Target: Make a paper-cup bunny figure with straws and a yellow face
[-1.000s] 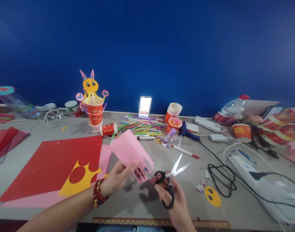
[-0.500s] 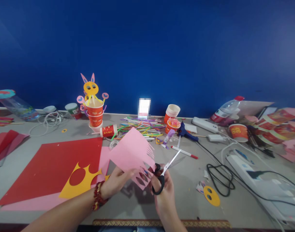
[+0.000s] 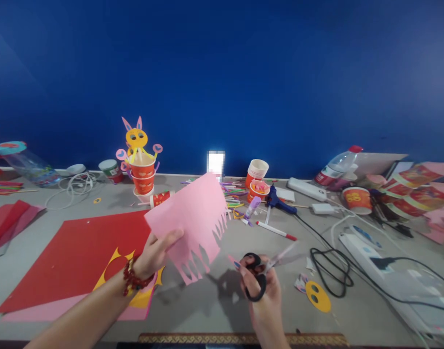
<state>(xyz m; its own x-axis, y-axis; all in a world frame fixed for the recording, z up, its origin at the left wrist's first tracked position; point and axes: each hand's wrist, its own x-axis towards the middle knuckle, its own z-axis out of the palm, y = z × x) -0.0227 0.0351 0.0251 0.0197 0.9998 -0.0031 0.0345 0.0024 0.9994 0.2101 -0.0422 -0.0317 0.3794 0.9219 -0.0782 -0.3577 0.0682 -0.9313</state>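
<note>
My left hand (image 3: 154, 254) pinches a pink paper sheet (image 3: 193, 208) by its left side, thumb on top, and holds it up over the table. Pointed notches and narrow strips run along the sheet's lower and right edges. To the right, apart from the sheet, my right hand (image 3: 267, 300) is closed round the black-handled scissors (image 3: 256, 290), whose blurred blades point up and right, away from the paper. A small pointed pink cutout (image 3: 234, 262) with a blue middle shows at the right hand's fingertips. On the table to the right lies a yellow face cutout (image 3: 318, 296).
Red paper (image 3: 87, 252) and cut yellow paper (image 3: 109, 269) lie at left. Behind stand a decorated cup stack (image 3: 142, 170) and more paper cups (image 3: 257, 169). A blue glue gun (image 3: 278, 201), red marker (image 3: 276, 230), black cable (image 3: 331, 271) and power strip (image 3: 374, 266) occupy the right.
My hands have moved apart: the left carried the pink sheet to the left, while the right drew the scissors and small pink cutout away to the right.
</note>
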